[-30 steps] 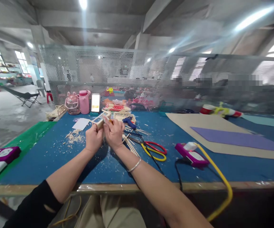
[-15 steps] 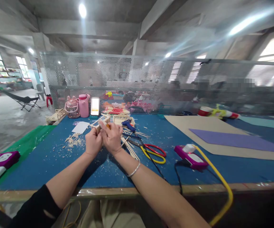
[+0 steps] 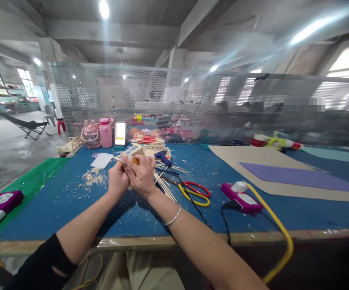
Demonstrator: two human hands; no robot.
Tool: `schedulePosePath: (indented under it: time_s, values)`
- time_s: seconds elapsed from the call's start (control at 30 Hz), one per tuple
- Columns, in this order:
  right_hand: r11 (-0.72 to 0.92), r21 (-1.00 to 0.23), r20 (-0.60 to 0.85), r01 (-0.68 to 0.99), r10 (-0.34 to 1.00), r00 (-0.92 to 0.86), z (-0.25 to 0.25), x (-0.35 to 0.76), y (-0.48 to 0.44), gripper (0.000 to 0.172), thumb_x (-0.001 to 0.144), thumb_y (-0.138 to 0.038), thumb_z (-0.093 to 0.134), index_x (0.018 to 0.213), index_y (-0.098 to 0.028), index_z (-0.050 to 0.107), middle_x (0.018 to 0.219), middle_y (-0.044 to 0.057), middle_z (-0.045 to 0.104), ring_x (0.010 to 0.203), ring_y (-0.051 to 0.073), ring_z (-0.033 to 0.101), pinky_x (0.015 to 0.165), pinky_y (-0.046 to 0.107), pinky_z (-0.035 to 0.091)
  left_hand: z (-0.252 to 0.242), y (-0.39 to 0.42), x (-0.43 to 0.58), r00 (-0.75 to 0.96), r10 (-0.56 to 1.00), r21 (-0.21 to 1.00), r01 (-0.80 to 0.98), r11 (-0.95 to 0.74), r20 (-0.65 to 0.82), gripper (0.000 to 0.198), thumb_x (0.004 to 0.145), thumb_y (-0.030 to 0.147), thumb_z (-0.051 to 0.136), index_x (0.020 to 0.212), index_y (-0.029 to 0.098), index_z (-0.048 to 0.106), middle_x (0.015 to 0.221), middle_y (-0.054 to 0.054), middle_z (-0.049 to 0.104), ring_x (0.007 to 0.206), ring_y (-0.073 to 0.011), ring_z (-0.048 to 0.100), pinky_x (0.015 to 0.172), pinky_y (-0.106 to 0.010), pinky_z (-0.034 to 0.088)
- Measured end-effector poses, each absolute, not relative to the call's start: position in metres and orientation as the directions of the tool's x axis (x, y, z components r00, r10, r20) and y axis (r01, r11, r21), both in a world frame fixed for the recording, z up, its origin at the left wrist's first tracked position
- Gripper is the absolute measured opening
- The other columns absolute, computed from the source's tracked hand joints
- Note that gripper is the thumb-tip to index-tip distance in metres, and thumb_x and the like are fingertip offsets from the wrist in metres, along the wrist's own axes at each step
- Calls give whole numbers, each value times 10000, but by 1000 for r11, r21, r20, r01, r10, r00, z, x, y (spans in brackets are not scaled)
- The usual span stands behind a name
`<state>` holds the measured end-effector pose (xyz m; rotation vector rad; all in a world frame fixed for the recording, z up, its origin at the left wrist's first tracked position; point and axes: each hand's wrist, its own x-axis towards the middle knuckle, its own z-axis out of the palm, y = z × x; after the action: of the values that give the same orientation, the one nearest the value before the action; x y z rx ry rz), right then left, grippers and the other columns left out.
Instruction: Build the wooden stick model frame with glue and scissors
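My left hand (image 3: 117,179) is closed at the near side of a small frame of pale wooden sticks (image 3: 136,151). Its fingertips pinch the frame's near edge, partly hidden. Pressed against it, my right hand (image 3: 142,174) is closed around a small orange-brown tool (image 3: 135,161), most of which the fingers cover; its kind is not clear. A blue glue gun (image 3: 164,158) lies just right of my hands. Loose wooden sticks (image 3: 166,188) lie beside my right wrist, next to scissors (image 3: 196,194) with red and yellow handles.
Wood shavings (image 3: 94,176) and a white card (image 3: 102,160) lie on the left. Behind stand a pink bottle (image 3: 105,133), a clear-bodied pink jug (image 3: 91,135) and a lit phone (image 3: 120,133). On the right are a purple power strip (image 3: 241,197) with a yellow cable and a purple sheet (image 3: 298,177).
Both hands stay together at the wooden frame, with a slight shift of the right fingers over the orange-brown tool. The whole view has moved a little.
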<state>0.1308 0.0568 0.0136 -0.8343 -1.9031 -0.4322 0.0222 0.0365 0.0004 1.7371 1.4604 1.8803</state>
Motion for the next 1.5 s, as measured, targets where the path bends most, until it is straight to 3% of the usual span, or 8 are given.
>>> schedulePosePath:
  time_s: [0.17,0.37,0.73,0.9,1.07,1.23,1.4,1.5]
  values:
    - [621,-157,882,768,437,-174,15,133,56,334,893,-368,392,1178,-348,565,914,45,497,883,184,432,819,349,242,0,37,21,-268,703,699,566,-438,658,187,743,297,475,593,190,441,519,38,445,499,-105,388,520,-233,328]
    - [671,-111,865,733,429,-261,15,134,54,330,894,-379,395,1177,-350,563,935,37,515,899,174,441,850,355,229,1,40,18,-313,630,641,657,-397,711,236,733,266,457,529,204,356,479,39,388,462,-101,332,501,-238,279]
    - [686,-129,847,716,452,-280,16,135,56,335,906,-354,385,1189,-315,559,918,40,522,904,170,453,816,338,247,-1,48,5,-236,568,486,805,-341,789,183,787,263,461,674,178,577,553,-18,530,515,-130,448,533,-238,306]
    - [744,-45,831,667,398,-388,16,136,52,339,889,-365,416,1207,-352,533,919,28,520,895,170,443,854,355,232,-2,49,5,-207,583,458,829,-322,785,193,773,223,468,609,178,557,576,-32,566,528,-131,485,537,-233,313]
    - [656,-139,841,742,474,-262,17,142,56,332,900,-349,394,1185,-320,563,923,40,518,899,175,447,816,337,249,-2,48,7,-181,572,433,834,-342,800,185,803,262,470,775,171,629,663,-62,623,591,-151,538,564,-239,339]
    - [725,-104,841,681,429,-330,15,139,55,330,900,-368,396,1188,-336,554,920,30,526,909,166,457,839,338,248,-2,48,5,-175,585,418,854,-311,792,190,787,230,470,659,180,601,596,-45,589,561,-150,527,552,-239,327]
    - [698,-175,849,694,464,-254,17,141,54,343,908,-357,380,1173,-271,580,881,42,512,886,167,464,802,331,268,-4,49,2,-135,531,364,860,-356,837,228,824,279,452,876,176,648,719,-80,650,617,-163,571,571,-242,355]
    - [733,-115,847,670,424,-319,19,140,49,325,901,-356,399,1161,-300,585,890,37,513,891,168,458,824,340,261,-5,50,2,-130,545,347,883,-317,829,221,814,255,450,772,167,648,660,-76,639,607,-170,577,562,-244,362]
